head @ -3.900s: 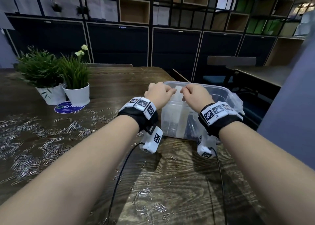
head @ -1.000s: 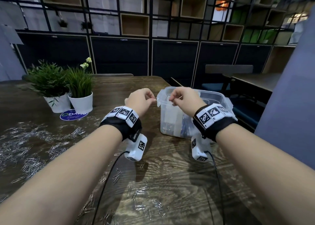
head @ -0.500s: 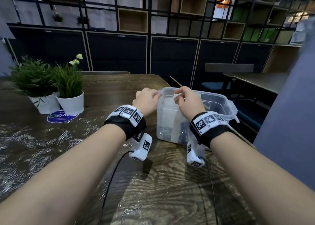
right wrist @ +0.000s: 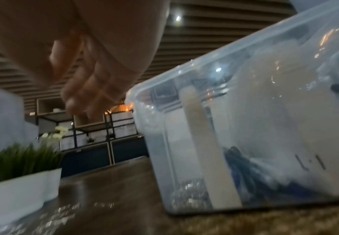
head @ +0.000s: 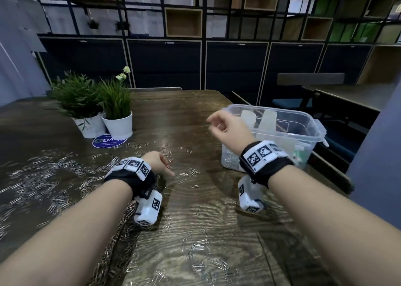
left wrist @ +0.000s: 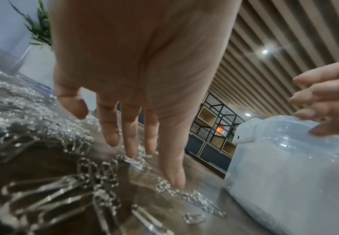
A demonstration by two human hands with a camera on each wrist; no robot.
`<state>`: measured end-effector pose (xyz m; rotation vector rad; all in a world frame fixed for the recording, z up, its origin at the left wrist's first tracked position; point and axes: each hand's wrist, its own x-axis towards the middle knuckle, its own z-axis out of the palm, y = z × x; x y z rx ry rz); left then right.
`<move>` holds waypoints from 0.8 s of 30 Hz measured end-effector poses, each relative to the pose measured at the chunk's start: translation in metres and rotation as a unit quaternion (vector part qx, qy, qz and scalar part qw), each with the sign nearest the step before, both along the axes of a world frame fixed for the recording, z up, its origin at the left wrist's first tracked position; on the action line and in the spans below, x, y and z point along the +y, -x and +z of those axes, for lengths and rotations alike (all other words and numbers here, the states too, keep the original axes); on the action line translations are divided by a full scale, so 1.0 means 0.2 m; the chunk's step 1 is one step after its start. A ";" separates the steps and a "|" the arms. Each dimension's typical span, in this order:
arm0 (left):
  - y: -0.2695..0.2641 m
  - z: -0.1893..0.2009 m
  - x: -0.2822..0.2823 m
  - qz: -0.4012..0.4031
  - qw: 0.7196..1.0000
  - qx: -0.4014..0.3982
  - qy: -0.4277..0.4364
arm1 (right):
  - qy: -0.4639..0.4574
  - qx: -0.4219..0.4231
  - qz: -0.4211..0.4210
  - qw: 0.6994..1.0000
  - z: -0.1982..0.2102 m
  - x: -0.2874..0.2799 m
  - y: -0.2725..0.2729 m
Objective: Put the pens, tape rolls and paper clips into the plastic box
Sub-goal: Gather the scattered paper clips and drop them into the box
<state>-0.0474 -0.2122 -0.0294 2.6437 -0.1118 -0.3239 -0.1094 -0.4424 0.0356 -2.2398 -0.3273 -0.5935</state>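
A: Where are the paper clips relative to the fingers?

B: In the head view a small cluster lies at centre frame, just past the left hand, which is low over the table. The left wrist view shows that hand's fingers spread and pointing down; the thumb tip comes down right at a clip, though whether it presses it I cannot tell. Nothing is pinched there.

A: And the right hand?

B: Raised at centre right of the head view, beside the near left corner of the plastic box. Its fingers are loosely curled with the thumb near the forefinger; the right wrist view is too blurred to say whether a clip sits between them.

A: What is in the box?

B: It is clear and lidless, right of centre. Through its wall the right wrist view shows pale upright dividers, a heap of clips at the bottom and dark blue things behind them that I cannot tell apart.

A: Edges and room?

B: The box stands near the table's right edge. Bare wood lies between the two hands. Far more clips are strewn across the left half of the frame, with another patch at bottom centre.

A: The surroundings?

B: Dark grained wood. Two potted plants in white pots stand upper left, a round blue sticker before them. Behind runs a wall of dark cabinets beneath open grid shelving
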 end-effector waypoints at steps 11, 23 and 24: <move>-0.11 -0.10 -0.05 -0.054 0.998 0.001 -0.040 | 0.314 0.303 0.055 0.898 -0.44 0.22 -0.22; -0.13 -0.08 -0.07 -0.092 0.993 0.044 -0.051 | 0.305 0.298 -0.010 0.904 -0.44 0.19 -0.26; -0.13 -0.07 -0.07 -0.095 0.993 0.044 -0.056 | 0.305 0.300 -0.018 0.904 -0.45 0.19 -0.26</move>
